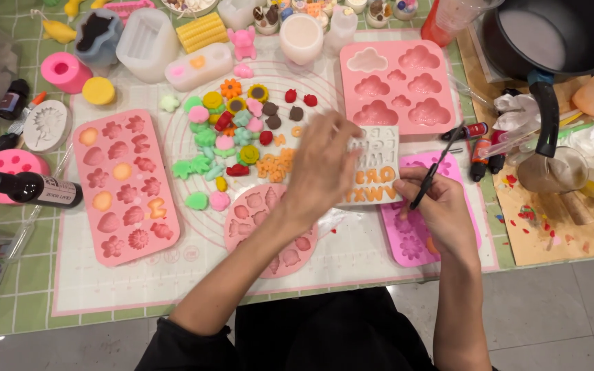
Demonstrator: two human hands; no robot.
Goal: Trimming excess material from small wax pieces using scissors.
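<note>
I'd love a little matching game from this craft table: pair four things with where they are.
Things:
1. black saucepan
2. dark bottle
3. letter mould
4. cloud mould

Places:
A. lying on its side at the table's left edge
B. held between the left hand and the right hand
C. top right corner
D. flat on the mat, just beyond the hands

Pairs: 1-C, 2-A, 3-B, 4-D

Near edge: bare white mat (194, 278) is left open below the pink flower mould (125, 185).
Middle: the way is blocked by a heap of small coloured shapes (238, 137).
Right: room is taken by the black pot (558, 34) and its handle.
Left: the path is crowded by a dark bottle (29, 187).
</note>
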